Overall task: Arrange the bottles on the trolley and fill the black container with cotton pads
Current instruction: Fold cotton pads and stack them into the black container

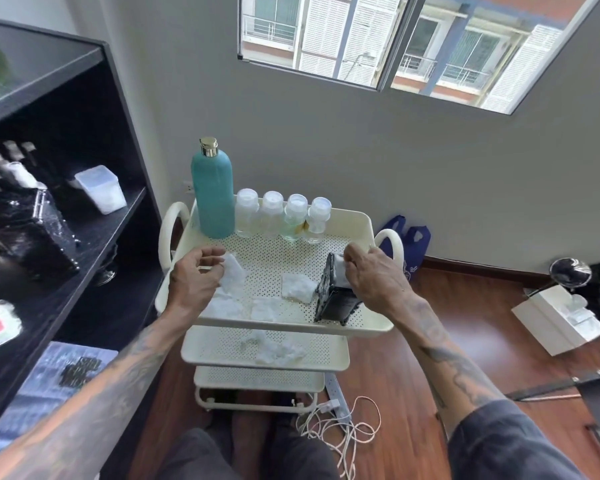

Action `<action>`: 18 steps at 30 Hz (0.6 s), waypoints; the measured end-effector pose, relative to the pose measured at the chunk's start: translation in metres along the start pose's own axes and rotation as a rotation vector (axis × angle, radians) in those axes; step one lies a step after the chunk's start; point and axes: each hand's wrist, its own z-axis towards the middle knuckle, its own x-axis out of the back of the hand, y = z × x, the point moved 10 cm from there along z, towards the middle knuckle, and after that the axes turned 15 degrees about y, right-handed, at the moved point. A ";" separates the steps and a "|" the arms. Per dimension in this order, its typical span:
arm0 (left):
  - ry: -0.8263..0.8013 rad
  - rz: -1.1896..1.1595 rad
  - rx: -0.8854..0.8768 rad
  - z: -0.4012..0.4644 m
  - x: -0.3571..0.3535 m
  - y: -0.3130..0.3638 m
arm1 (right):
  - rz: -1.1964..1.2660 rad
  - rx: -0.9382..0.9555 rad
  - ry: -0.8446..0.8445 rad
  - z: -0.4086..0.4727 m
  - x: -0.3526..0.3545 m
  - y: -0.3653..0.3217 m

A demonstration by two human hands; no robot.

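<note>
A cream trolley has a tall teal bottle at the back left of its top tray, with several small clear bottles in a row beside it. The black container stands tilted at the tray's front right with white pads showing at its top. My right hand is over its top, fingers pinched on cotton pads there. My left hand holds a white cotton pad above the tray's left side. Loose cotton pads lie on the tray, and more pads lie on the middle shelf.
A black shelf unit stands close on the left, holding a clear lidded tub and a black case. A power strip with white cables lies on the wooden floor. A white box and a blue bag sit to the right.
</note>
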 end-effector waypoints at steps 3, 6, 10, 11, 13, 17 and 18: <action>-0.002 -0.004 0.002 0.002 0.001 -0.003 | -0.160 0.029 -0.118 0.007 -0.011 0.002; -0.010 -0.001 0.017 0.002 -0.001 -0.006 | -0.226 0.009 -0.193 0.012 -0.017 0.004; -0.013 -0.003 0.042 -0.002 -0.003 -0.007 | -0.183 -0.044 -0.259 0.015 -0.024 0.008; -0.016 -0.019 0.052 -0.003 -0.004 -0.005 | -0.158 -0.056 -0.291 0.013 -0.026 0.010; -0.015 -0.075 0.084 -0.004 -0.006 0.002 | -0.079 -0.072 -0.314 0.010 -0.022 0.015; -0.115 -0.288 0.177 -0.013 -0.032 0.041 | 0.196 -0.151 0.100 -0.001 0.025 0.035; -0.170 -0.355 0.198 -0.019 -0.046 0.057 | 0.264 -0.158 0.166 -0.007 0.032 0.040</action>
